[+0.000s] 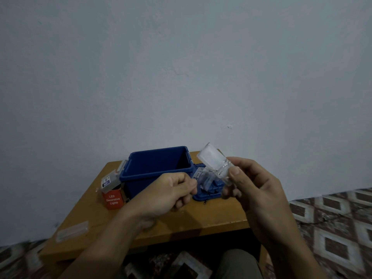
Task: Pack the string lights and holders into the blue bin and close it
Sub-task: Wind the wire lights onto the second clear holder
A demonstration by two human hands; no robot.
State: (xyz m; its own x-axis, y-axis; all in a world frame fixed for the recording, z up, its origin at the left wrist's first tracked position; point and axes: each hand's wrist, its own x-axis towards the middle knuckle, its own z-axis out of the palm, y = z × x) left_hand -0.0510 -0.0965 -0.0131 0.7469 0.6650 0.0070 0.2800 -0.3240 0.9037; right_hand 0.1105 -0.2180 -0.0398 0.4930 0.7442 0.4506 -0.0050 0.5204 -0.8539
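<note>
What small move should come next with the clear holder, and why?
Probably carry the clear holder, gripped by the right hand and pinched by the left hand, over the blue bin and drop it in: the bin stands open and its lid lies beside it.

Dim and bluish throughout under flat, even light, faint soft shadow on the tabletop [201,214], muddy detail on the wall [181,67], smeared patterned floor [332,218] at the lower corners, wide-angle bending toward the edges.

Left grip [173,190] pinching, right grip [255,190] curled holding, both raised.
</note>
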